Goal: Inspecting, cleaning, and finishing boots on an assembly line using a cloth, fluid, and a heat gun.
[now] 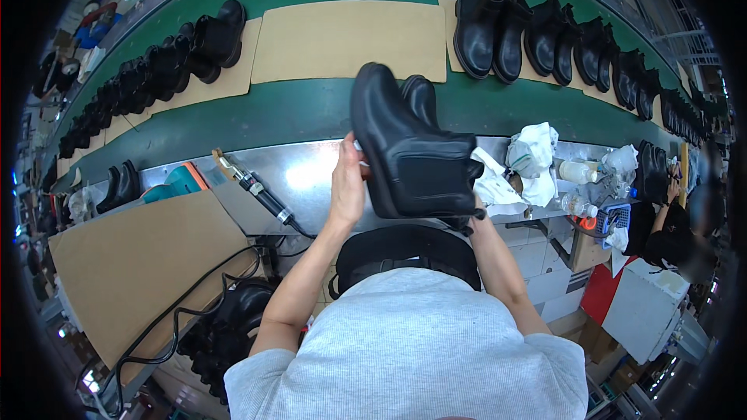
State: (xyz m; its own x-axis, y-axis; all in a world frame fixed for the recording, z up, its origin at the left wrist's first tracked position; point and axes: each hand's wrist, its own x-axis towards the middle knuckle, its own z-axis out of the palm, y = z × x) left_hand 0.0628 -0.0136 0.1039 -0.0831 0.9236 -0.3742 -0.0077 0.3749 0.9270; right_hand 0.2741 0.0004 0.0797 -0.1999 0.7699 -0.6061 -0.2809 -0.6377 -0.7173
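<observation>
A black ankle boot (405,148) with an elastic side panel is held up in front of me, its toe pointing away and its shaft to the right. My left hand (348,187) is closed on its sole side, fingers partly hidden behind it. At the shaft's open end is my right hand (478,208), closed around the boot there; most of its fingers are out of sight. Just behind, the toe of a second black boot (422,101) shows; whether it is held or standing on the bench I cannot tell.
Rows of black boots (476,27) stand on cardboard (350,40) along the green bench. A hot-air tool (263,196) with a cable lies left, near a large cardboard sheet (148,264). White cloths (534,148) and plastic bottles (577,172) are right. A co-worker (669,225) is far right.
</observation>
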